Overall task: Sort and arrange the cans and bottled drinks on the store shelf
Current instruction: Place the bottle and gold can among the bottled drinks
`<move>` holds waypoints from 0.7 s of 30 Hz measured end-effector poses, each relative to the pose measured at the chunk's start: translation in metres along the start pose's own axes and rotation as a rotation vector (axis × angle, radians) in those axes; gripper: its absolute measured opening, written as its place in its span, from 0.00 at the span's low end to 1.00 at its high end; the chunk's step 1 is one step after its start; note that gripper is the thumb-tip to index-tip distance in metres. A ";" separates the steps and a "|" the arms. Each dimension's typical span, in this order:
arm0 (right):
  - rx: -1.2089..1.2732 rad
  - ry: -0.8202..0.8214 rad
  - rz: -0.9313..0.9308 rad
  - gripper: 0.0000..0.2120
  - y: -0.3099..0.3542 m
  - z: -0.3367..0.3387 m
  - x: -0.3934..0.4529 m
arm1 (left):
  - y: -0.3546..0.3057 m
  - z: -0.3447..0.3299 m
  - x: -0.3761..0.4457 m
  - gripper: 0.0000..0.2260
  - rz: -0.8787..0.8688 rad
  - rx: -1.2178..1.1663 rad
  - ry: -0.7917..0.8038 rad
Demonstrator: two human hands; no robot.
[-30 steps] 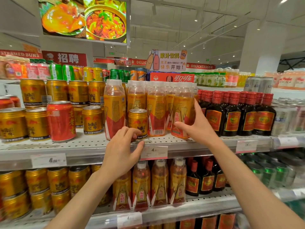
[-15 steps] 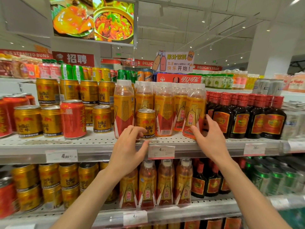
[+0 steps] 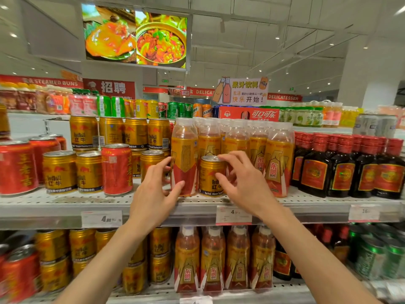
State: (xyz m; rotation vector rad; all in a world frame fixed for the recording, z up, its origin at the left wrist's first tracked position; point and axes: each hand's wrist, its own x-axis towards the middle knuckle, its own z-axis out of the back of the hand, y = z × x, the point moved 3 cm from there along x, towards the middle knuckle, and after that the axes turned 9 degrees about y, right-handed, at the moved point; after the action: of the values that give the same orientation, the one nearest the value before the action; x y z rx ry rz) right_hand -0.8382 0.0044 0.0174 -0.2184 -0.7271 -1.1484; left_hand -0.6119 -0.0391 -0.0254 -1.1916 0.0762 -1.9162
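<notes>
A gold Red Bull can (image 3: 209, 179) stands at the front of the upper shelf (image 3: 65, 205), in the row of orange bottles. My right hand (image 3: 243, 185) pinches it, fingertips on its lid and thumb on its right side. To the can's left is an orange bottle with a clear cap (image 3: 184, 154). My left hand (image 3: 153, 191) grips this bottle low down, thumb on the front and fingers round the left side. A red can (image 3: 116, 170) stands among the gold cans (image 3: 59, 172) further left.
Dark bottles with red caps (image 3: 350, 167) fill the shelf's right end, and red cans (image 3: 17, 167) the far left. The lower shelf (image 3: 285, 290) holds gold cans, orange bottles, dark bottles and green cans. Price tags (image 3: 233, 215) hang on the shelf edge.
My right hand left the rightmost orange bottle and moved left onto the gold can. My left hand rose from the shelf edge to the orange bottle beside it.
</notes>
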 end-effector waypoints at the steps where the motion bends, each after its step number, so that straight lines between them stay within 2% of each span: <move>1: -0.020 0.017 0.009 0.22 0.002 -0.003 0.003 | 0.001 0.000 0.000 0.30 -0.003 -0.003 0.004; 7: 0.082 -0.030 -0.023 0.19 0.007 -0.005 0.002 | 0.005 0.003 -0.004 0.28 -0.019 -0.071 0.054; 15: 0.129 -0.079 -0.029 0.19 0.010 -0.002 0.001 | -0.004 -0.001 -0.002 0.29 0.101 0.101 0.052; 21: 0.229 -0.107 -0.044 0.19 0.000 0.003 -0.004 | -0.005 -0.002 0.000 0.24 0.151 0.135 0.075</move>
State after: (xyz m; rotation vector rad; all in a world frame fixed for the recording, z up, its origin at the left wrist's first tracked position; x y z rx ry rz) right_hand -0.8401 0.0092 0.0171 -0.0718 -0.9549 -1.0913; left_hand -0.6167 -0.0366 -0.0238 -0.9961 0.0737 -1.8038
